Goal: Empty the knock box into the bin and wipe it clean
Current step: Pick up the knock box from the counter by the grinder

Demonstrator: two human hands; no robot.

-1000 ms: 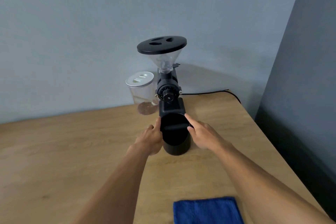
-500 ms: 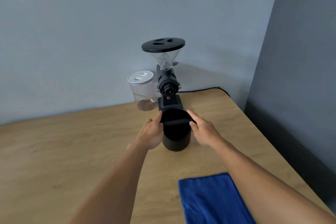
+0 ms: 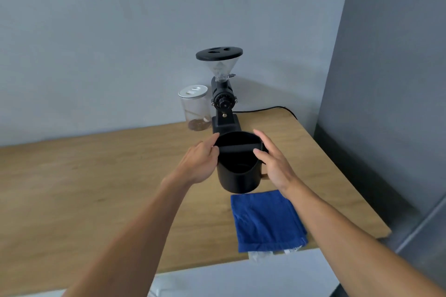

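Bench (image 3: 96, 176): pale wood, against grey wall.
Hands: left hand (image 3: 196, 164) and right hand (image 3: 274, 164) clasp knock box (image 3: 239, 176), near right edge.
Blue cloth (image 3: 265, 219): front edge.

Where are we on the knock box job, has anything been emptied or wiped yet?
Nothing looks finished yet. In hand: the left hand and right hand are on either side of the knock box, near its rim; whether it is lifted is unclear. Left: emptying it, with no bin in view, then wiping with the blue cloth, which lies folded on the table.
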